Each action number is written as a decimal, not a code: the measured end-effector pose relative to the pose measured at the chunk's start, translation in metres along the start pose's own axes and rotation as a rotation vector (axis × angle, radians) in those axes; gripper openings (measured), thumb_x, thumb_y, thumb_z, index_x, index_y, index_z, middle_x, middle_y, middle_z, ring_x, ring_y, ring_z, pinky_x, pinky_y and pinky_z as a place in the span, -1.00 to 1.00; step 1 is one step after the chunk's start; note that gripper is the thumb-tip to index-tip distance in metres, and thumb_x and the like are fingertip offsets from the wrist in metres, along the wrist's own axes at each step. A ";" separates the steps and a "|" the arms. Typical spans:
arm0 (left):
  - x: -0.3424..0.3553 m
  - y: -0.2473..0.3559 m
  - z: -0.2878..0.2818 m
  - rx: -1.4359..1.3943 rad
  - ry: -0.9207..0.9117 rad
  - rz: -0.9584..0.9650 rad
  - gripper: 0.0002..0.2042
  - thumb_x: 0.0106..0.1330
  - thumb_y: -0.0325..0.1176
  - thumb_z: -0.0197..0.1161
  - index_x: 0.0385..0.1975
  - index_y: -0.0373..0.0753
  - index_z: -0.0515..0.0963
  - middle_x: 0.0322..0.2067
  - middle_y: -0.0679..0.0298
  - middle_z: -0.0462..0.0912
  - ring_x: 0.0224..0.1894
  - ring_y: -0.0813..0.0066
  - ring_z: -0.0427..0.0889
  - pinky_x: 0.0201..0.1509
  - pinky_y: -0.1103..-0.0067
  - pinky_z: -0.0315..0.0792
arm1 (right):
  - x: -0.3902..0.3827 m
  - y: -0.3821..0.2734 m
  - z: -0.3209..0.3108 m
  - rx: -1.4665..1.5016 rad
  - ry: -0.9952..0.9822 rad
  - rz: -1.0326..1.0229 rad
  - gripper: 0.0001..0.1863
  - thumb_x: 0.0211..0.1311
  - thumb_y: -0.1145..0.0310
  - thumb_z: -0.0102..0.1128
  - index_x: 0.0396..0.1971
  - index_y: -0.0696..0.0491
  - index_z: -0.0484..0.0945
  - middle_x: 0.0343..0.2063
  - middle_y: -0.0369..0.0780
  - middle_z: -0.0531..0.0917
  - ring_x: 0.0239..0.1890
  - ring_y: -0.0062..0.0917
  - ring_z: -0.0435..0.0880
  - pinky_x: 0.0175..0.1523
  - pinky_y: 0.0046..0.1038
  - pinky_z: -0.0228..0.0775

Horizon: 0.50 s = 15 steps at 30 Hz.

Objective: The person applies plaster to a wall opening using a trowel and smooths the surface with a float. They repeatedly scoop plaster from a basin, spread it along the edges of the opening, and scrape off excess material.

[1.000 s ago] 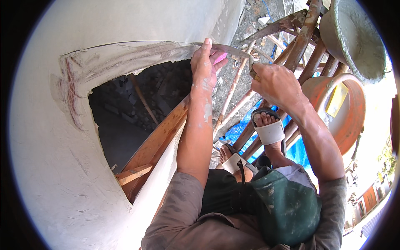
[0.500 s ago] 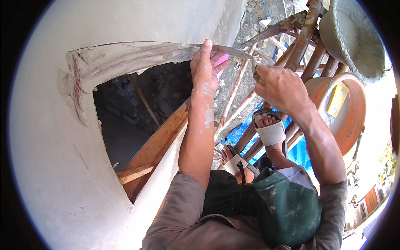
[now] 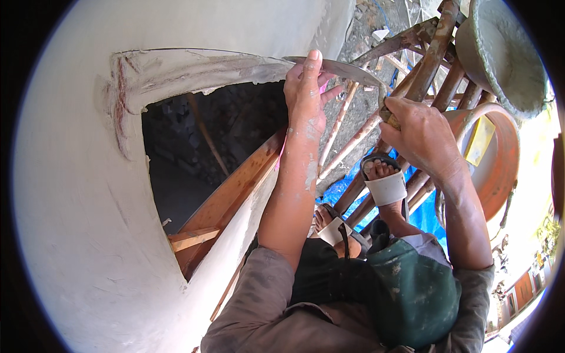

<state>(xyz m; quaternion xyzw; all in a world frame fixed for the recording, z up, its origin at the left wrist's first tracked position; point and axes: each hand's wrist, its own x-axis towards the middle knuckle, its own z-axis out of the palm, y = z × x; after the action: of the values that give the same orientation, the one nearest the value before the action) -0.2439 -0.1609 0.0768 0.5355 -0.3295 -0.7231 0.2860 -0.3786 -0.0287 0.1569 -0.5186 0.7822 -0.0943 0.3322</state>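
Note:
My left hand (image 3: 304, 97) holds a long metal trowel blade (image 3: 356, 73) near its tip, thumb across it and other fingers partly spread behind. A pink piece (image 3: 285, 141), unclear what, shows beside that wrist. My right hand (image 3: 422, 132) is closed on the trowel's handle (image 3: 389, 117). The blade lies by the smeared upper border (image 3: 206, 70) of a ragged opening in the white curved wall (image 3: 65, 176). Inside the dark opening (image 3: 194, 141) is rubble, with a wooden board (image 3: 218, 206) along its right side.
My sandalled feet (image 3: 385, 188) are on a platform of brown poles (image 3: 441, 41). A plaster-crusted grey bucket (image 3: 500, 53) and an orange tub (image 3: 500, 176) with a yellow piece (image 3: 479, 141) inside stand at right. Below lie blue sheeting (image 3: 341, 185) and grey rubble (image 3: 365, 41).
Both hands and the trowel have shifted to the right in the view, as has the wall's opening. The pink piece now shows lower, beside my left wrist.

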 end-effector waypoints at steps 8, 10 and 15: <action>0.008 0.001 -0.010 0.022 0.016 -0.013 -0.51 0.28 0.01 0.26 -0.13 -0.35 0.39 -0.26 0.15 0.43 -0.17 0.34 0.53 -0.21 0.32 0.63 | 0.009 -0.002 0.015 0.050 0.003 -0.003 -0.74 0.10 0.25 0.11 -0.38 0.17 0.46 -0.42 0.04 0.60 -0.30 0.00 0.60 -0.14 -0.06 0.41; 0.010 0.001 -0.013 0.021 0.012 -0.004 -0.53 0.28 0.00 0.26 -0.16 -0.35 0.40 -0.29 0.16 0.44 -0.19 0.34 0.55 -0.22 0.33 0.63 | 0.010 -0.005 0.015 0.062 -0.001 -0.004 -0.74 0.10 0.25 0.11 -0.38 0.17 0.46 -0.43 0.04 0.60 -0.30 0.00 0.61 -0.14 -0.05 0.41; 0.015 0.003 -0.020 0.025 -0.007 0.013 -0.56 0.30 -0.02 0.24 -0.18 -0.34 0.41 -0.31 0.15 0.47 -0.22 0.34 0.57 -0.23 0.34 0.63 | 0.014 -0.009 0.015 0.046 -0.008 -0.009 -0.75 0.11 0.27 0.11 -0.38 0.18 0.46 -0.42 0.04 0.60 -0.30 0.00 0.61 -0.15 -0.05 0.41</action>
<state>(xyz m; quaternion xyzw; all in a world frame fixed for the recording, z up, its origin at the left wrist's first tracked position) -0.2284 -0.1782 0.0663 0.5342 -0.3433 -0.7189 0.2829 -0.3658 -0.0415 0.1439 -0.5147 0.7761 -0.1116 0.3468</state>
